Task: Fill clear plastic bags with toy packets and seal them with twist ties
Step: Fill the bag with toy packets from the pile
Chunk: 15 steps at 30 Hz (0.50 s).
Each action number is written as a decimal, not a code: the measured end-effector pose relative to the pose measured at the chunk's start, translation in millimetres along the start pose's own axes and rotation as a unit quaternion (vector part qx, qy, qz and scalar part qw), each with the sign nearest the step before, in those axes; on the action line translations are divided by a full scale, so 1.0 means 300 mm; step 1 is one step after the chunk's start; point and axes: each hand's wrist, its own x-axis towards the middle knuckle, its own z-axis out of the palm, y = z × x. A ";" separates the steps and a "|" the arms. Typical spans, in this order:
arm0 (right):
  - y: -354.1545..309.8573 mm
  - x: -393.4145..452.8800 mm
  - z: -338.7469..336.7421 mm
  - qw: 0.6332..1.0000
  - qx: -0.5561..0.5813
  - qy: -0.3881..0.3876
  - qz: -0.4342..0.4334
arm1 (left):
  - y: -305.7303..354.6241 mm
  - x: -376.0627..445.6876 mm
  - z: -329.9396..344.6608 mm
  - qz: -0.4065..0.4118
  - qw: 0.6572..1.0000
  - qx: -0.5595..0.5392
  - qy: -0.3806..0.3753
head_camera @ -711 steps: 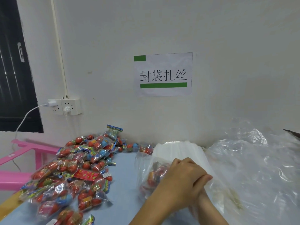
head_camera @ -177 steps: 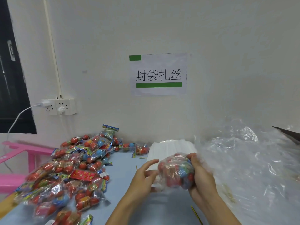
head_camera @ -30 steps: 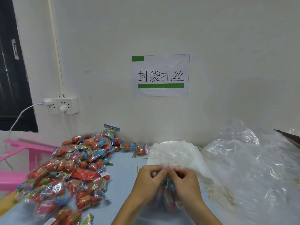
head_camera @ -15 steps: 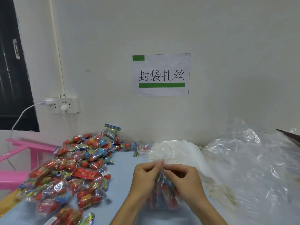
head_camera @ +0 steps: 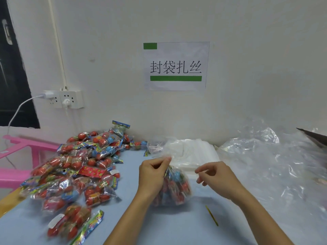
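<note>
My left hand (head_camera: 153, 171) pinches the filled bag (head_camera: 174, 186) by its neck; my right hand (head_camera: 215, 175) has let go, loosely curled, so the tie seems done.

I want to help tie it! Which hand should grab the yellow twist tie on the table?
Probably the right hand: it holds nothing and the twist tie lies on its side. The left hand pinches the filled bag's neck.

Motion blurs the filled bag (head_camera: 174, 189) under the left hand (head_camera: 152, 175).
</note>
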 end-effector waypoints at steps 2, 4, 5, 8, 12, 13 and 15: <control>0.025 -0.018 0.002 0.999 -0.039 -0.020 -0.011 | -0.005 -0.001 0.004 0.004 1.000 0.000 -0.002; 0.040 -0.032 0.001 0.996 -0.078 -0.033 -0.031 | -0.007 -0.003 0.003 0.005 1.000 0.001 -0.002; 0.044 -0.037 -0.001 0.994 -0.095 -0.040 -0.039 | -0.007 -0.001 0.003 0.005 1.000 0.003 -0.002; 0.056 -0.059 -0.012 0.989 -0.126 -0.071 -0.035 | -0.011 0.002 -0.002 0.004 1.000 0.007 0.001; 0.061 -0.080 -0.012 0.982 -0.150 -0.109 -0.026 | -0.015 0.004 -0.003 0.004 1.000 0.007 0.001; 0.060 -0.082 -0.010 0.982 -0.154 -0.111 -0.024 | -0.015 0.004 -0.003 0.004 1.000 0.009 -0.001; 0.057 -0.083 -0.009 0.980 -0.170 -0.103 -0.023 | -0.014 0.004 -0.003 0.001 1.000 0.012 -0.003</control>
